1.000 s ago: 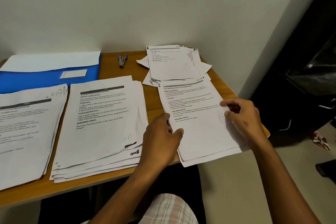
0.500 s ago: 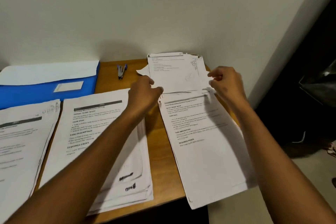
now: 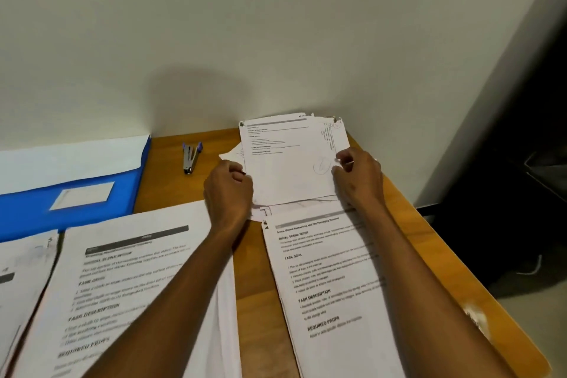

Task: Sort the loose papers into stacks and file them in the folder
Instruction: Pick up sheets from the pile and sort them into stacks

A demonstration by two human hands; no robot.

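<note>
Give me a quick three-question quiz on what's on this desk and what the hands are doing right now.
1. True or false: both hands hold the messy pile of papers at the back of the desk.
2. Which item lies between the blue folder and that pile? A) scissors B) stapler C) mug
3. Fill in: the left hand grips the pile's ____ edge, the right hand the opposite one.

Key:
1. True; each hand's fingers curl round one side of the pile.
2. B, the stapler.
3. Left.
</note>
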